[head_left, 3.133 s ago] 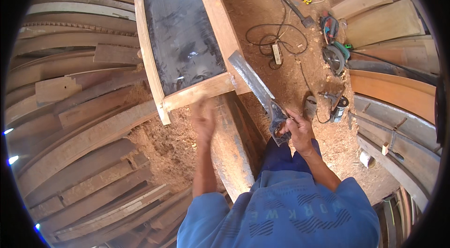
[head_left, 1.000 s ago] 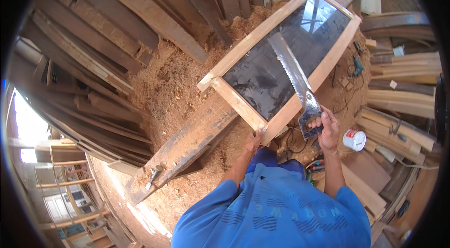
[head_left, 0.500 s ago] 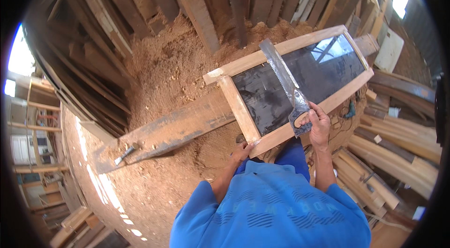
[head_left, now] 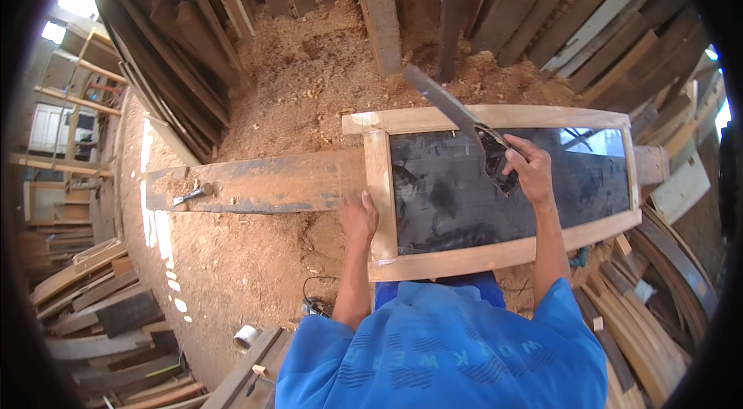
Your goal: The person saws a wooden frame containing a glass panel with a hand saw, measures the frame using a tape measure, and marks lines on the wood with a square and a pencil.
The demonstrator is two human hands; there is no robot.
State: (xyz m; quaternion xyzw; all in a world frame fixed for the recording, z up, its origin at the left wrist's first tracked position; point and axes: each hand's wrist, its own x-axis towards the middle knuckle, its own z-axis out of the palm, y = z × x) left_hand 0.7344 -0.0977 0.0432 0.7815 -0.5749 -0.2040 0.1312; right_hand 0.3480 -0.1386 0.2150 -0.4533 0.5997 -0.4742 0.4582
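Observation:
My right hand [head_left: 531, 169] is closed on the dark handle of a handsaw [head_left: 449, 99], which it holds over a framed panel. The saw's blade slants up and left past the frame's far rail. Pale wood makes up the frame [head_left: 495, 256], and its dark, shiny pane [head_left: 457, 200] reflects a bright opening at the far right. My left hand [head_left: 358, 217] lies at the frame's left rail, fingers stretched and touching its outer edge. Underneath, a long, worn plank [head_left: 286, 183] sticks out on both sides of the frame.
A small hammer-like tool [head_left: 193, 194] lies on the plank's left end. Tall boards [head_left: 375, 14] lean along the far side above heaped shavings [head_left: 302, 92]. Stacked timber lies at right [head_left: 635, 316] and lower left [head_left: 116, 308]. A white cup-like container [head_left: 245, 337] sits near the lower left.
The frame has turned and now lies nearly level across the view. My left hand has shifted from its near left corner up along the left rail. The saw is tilted further left.

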